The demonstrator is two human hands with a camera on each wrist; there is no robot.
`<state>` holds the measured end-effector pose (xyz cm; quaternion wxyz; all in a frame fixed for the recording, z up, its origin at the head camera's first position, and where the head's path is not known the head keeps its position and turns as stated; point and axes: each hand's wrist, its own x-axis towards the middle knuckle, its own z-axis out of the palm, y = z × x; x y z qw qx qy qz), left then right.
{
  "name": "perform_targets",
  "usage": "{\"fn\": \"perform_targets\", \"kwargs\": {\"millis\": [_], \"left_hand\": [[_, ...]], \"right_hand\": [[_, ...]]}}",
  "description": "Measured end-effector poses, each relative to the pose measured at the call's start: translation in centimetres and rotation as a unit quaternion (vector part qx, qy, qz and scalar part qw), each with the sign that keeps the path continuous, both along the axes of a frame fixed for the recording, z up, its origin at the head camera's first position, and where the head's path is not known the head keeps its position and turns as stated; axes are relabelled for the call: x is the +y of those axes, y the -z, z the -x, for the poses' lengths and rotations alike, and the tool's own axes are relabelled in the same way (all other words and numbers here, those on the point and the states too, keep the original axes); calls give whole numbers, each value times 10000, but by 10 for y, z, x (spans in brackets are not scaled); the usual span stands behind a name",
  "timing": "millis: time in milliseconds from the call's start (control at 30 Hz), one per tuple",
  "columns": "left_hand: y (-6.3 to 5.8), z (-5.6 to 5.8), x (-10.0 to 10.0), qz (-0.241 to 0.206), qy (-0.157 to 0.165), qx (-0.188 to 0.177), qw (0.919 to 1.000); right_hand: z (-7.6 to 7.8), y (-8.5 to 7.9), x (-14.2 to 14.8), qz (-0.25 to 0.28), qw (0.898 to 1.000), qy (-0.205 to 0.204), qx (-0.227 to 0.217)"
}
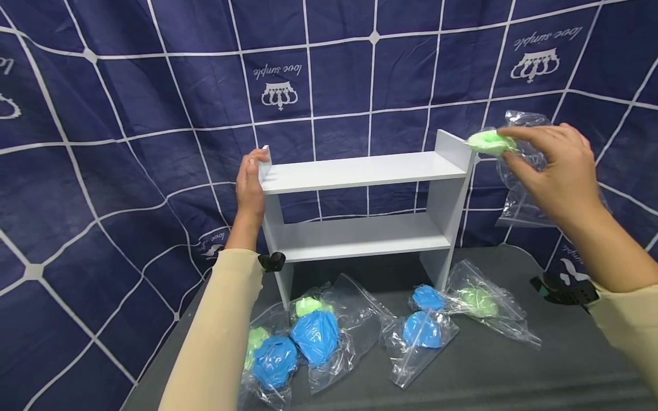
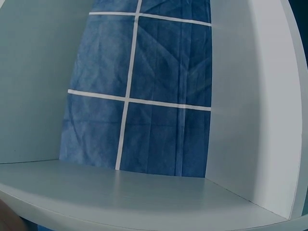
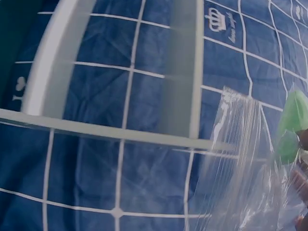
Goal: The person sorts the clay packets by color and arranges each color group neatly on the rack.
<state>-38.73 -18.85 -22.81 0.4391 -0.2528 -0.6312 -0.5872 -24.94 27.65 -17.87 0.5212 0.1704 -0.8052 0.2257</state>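
One bagged pale-green lump (image 1: 490, 142), pinched in our right hand (image 1: 560, 160), is near the right panel (image 1: 445, 206) of the white two-tier shelf (image 1: 360, 170); our left hand (image 1: 250, 181) grips its left panel (image 1: 273, 214). Below, we see bagged blue lumps (image 1: 316, 338) on the dark tabletop (image 1: 478, 365).

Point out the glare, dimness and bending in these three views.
Head view: fairly evenly lit, with white glints on the plastic bags on the table; left wrist view: dimmer, the shelf bowed along its front edge, probably by the lens; right wrist view: hazy, bright streaks down the held bag, the right hand dark and cut off at the edge.
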Motion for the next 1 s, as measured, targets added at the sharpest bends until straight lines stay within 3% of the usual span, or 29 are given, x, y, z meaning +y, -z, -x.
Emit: {"fn": "perform_targets", "kwargs": {"millis": [200, 367, 567, 733, 1000], "left_hand": [[0, 0, -1, 41, -44, 42, 10000], [-1, 0, -1, 69, -111, 33, 9999], [-1, -2, 0, 60, -35, 31, 10000], [0, -1, -3, 109, -100, 73, 9999], [1, 0, -2, 143, -122, 24, 9998]], "right_hand": [[25, -33, -14, -374, 9986, 140, 351], [49, -48, -27, -291, 9993, 242, -69], [74, -49, -50, -287, 9977, 150, -600], [92, -44, -70, -637, 9935, 158, -935], [108, -42, -79, -965, 9730, 332, -2070]]}}
